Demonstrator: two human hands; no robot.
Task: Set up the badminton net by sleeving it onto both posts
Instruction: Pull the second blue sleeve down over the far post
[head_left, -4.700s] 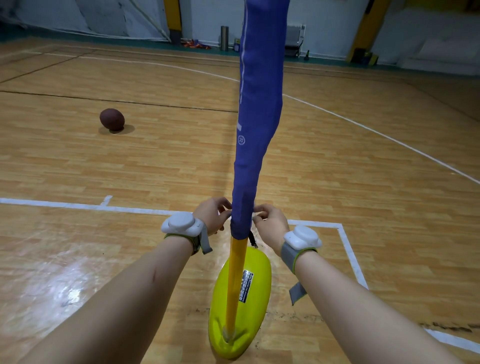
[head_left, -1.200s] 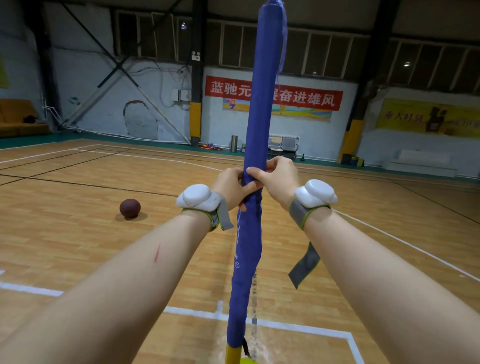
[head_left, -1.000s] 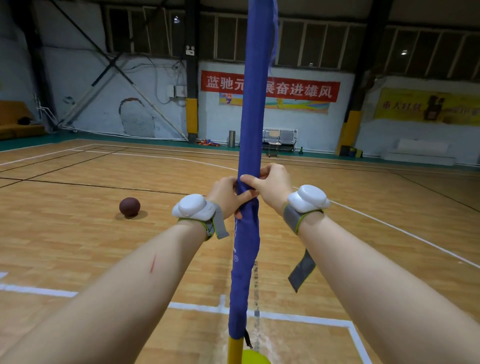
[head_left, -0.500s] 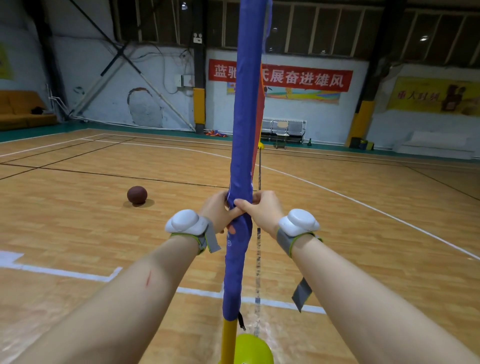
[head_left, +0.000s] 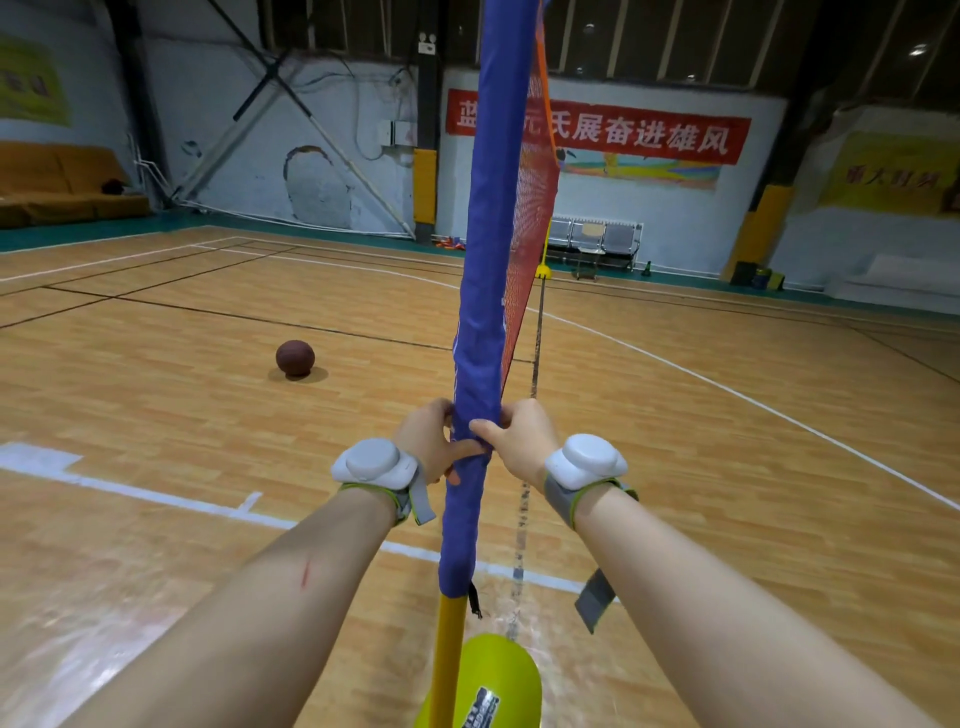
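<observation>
Blue sleeve (head_left: 483, 322): fabric tube of the net, drawn over the upright near post, running up out of view at the top and ending low down just above the base.
Near post (head_left: 448, 660): yellow, bare only below the sleeve's hem, standing in a yellow-green base (head_left: 493, 680) on the wooden floor (head_left: 156, 441).
Left hand (head_left: 428, 439): closed on the sleeve from the left, thumb laid across the fabric.
Right hand (head_left: 519, 441): pinching the sleeve from the right at the same height, thumb almost touching the left thumb.
Wrists: each carries 1 white device on a grey strap.
Orange mesh (head_left: 530, 208): stretches from the sleeve toward the far post (head_left: 540, 291).
Ball (head_left: 295, 358): dark brown, lying on the floor well to the left.
</observation>
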